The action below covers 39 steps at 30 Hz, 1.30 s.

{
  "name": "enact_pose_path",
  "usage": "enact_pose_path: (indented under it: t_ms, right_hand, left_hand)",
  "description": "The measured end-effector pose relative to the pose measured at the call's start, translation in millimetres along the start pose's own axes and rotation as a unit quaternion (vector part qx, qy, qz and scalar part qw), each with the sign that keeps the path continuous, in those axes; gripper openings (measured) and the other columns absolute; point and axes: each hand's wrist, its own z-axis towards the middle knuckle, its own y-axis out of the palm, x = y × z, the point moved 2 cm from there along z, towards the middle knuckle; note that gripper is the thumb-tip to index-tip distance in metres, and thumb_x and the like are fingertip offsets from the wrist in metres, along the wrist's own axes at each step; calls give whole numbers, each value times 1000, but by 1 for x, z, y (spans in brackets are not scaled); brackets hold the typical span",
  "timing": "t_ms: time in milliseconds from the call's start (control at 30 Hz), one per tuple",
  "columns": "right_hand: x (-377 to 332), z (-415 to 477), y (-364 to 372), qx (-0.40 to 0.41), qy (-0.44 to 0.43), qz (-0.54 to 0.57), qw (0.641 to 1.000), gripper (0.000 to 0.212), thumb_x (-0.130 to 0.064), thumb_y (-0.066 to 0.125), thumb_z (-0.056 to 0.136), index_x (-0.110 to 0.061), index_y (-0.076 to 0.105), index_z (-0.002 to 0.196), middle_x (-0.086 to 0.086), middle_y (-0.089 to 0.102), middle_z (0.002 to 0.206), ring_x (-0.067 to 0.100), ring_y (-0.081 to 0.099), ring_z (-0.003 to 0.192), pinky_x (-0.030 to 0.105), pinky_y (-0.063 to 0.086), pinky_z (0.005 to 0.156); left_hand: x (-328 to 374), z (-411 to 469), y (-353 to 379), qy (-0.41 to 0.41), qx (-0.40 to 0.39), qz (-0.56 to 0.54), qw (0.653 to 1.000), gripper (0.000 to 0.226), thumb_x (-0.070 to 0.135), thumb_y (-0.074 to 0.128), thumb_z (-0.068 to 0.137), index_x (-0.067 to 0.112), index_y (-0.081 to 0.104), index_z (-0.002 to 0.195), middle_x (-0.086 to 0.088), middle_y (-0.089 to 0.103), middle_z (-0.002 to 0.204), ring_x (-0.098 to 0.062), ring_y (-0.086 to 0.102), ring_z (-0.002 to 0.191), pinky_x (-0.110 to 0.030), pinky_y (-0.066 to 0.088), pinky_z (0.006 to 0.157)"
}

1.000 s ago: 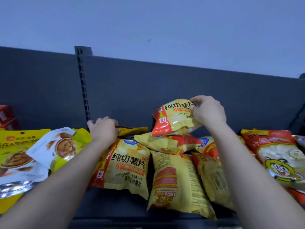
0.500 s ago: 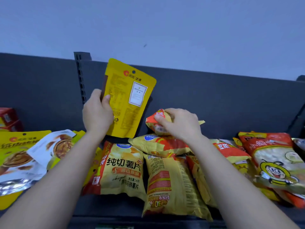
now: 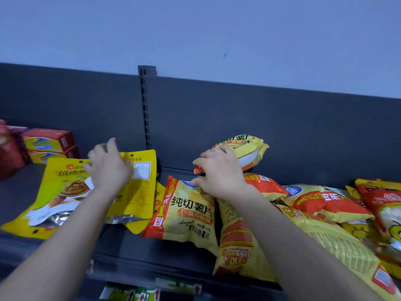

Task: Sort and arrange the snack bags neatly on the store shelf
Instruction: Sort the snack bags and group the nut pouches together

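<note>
My left hand [image 3: 108, 168] lies flat, fingers spread, on a yellow pouch [image 3: 141, 192] that shows its back label. The pouch rests across a yellow walnut bag [image 3: 63, 190] on the dark shelf [image 3: 130, 242]. My right hand [image 3: 219, 172] grips the left end of a yellow-and-red potato chip bag [image 3: 247, 151], which sits on top of a pile of like bags. In that pile one chip bag [image 3: 188, 211] lies face up and another chip bag [image 3: 236, 242] lies back up, with more stacked to the right.
Red and yellow boxes [image 3: 50, 142] stand at the back left. A red bag with a cartoon bee [image 3: 386, 205] lies at the far right. A slotted upright [image 3: 145, 109] divides the back panel. Price tags [image 3: 178, 285] hang on the shelf's front edge.
My left hand has brought the yellow pouch down from the air and laid it on the walnut bag to the left. My right hand still holds the top chip bag.
</note>
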Motion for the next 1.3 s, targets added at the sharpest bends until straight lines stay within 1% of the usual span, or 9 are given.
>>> enact_pose_path:
  t_ms: [67,167,300,467,600,767,1000,1133,1300]
  right_hand:
    - [2,1,3,-7,21,-19,1000,48,-55,59,84,-29,59,125,-3,57,129,19,44,127,36,18,112]
    - [6,-1,7,-28,43,-48,998,61,-54,64,81,-28,50,134,3,44,145,22,30,139,39,13,116]
    - [15,-10,8,-70,69,-69,993,77,-46,72,77,-28,35,142,9,18,159,27,12,148,40,10,118]
    - [21,-22,-8,-68,129,-113,983,44,-16,54,87,-24,44,129,11,36,136,30,37,126,39,31,97]
    - [22,-32,-9,-107,156,-161,969,35,-28,54,89,-29,55,125,9,35,136,30,34,127,43,31,97]
    - [21,-42,1,-110,160,-190,962,28,-30,53,92,-22,66,116,9,37,135,32,31,128,49,26,105]
    - [45,-51,-17,82,225,-163,957,11,-12,69,74,-19,75,80,12,58,111,36,52,103,47,40,86]
    - [81,-61,-53,222,273,-88,932,16,-1,69,63,-12,74,74,17,62,105,39,56,98,45,39,80]
    - [127,-103,-87,341,275,-119,891,22,-1,73,54,-12,71,73,15,63,107,38,58,97,43,39,78]
  left_hand:
    - [22,-16,2,89,-55,-52,993,42,26,65,89,11,56,126,-17,59,120,-35,52,111,-41,43,91]
    - [52,-45,14,80,-312,-46,946,51,61,57,85,18,61,114,-4,68,92,-21,67,80,-30,53,71]
    - [65,-66,41,85,-425,57,900,99,79,50,75,17,30,149,-6,45,146,-26,47,130,-34,43,100]
    - [63,-61,47,11,-404,-145,903,90,49,74,77,18,30,149,-5,43,148,-25,45,130,-29,39,95]
    - [62,-59,51,1,-365,-216,906,83,37,80,75,20,38,145,-4,54,135,-21,53,109,-29,43,91]
    - [53,-56,55,-4,-352,-232,907,91,46,82,67,25,38,145,-3,63,123,-25,62,107,-42,50,95]
    - [68,-47,18,48,-208,-276,937,84,44,76,76,22,35,146,-3,59,128,-26,56,114,-43,46,99]
    - [111,-58,-3,75,-154,-382,908,82,46,74,77,26,33,145,4,56,128,-20,56,114,-46,45,100]
    - [175,-99,7,64,-190,-474,857,82,45,74,77,29,31,144,5,58,123,-18,60,109,-46,49,96]
